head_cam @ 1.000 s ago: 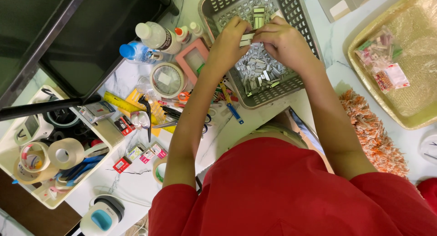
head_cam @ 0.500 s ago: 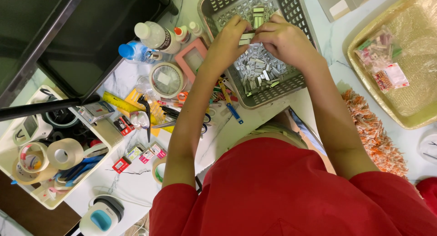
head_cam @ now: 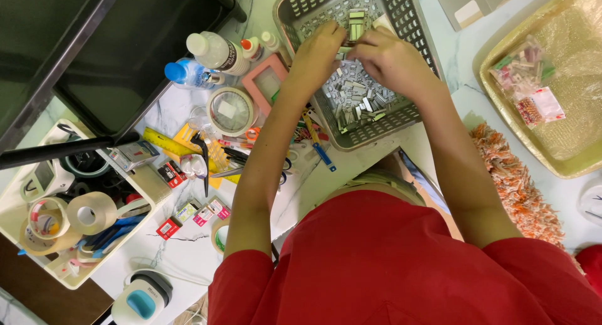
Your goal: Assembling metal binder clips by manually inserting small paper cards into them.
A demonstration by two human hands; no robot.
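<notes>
Seen from above, a person in a red top leans over a cluttered white desk [head_cam: 188, 250]. Landmark: a grey perforated basket [head_cam: 411, 24] at top centre. Far left of the basket sits a tray [head_cam: 12, 218] of tape rolls; nearer, bottles [head_cam: 213, 52], a tape ring [head_cam: 230, 110] and a pink frame [head_cam: 266, 83]. Inside the basket lies a heap of small metal clips [head_cam: 360, 99]. Above that heap the left hand [head_cam: 318, 49] and right hand [head_cam: 392, 60] meet, fingers pinched together on one small clip [head_cam: 355, 25] held between them. The work in hand looks like sorting or fitting clips one at a time; whatever follows likely calls for fine fingertip control. Right of the basket: an orange fringed mat [head_cam: 514, 174] and a gold tray [head_cam: 501, 118] holding packets.
</notes>
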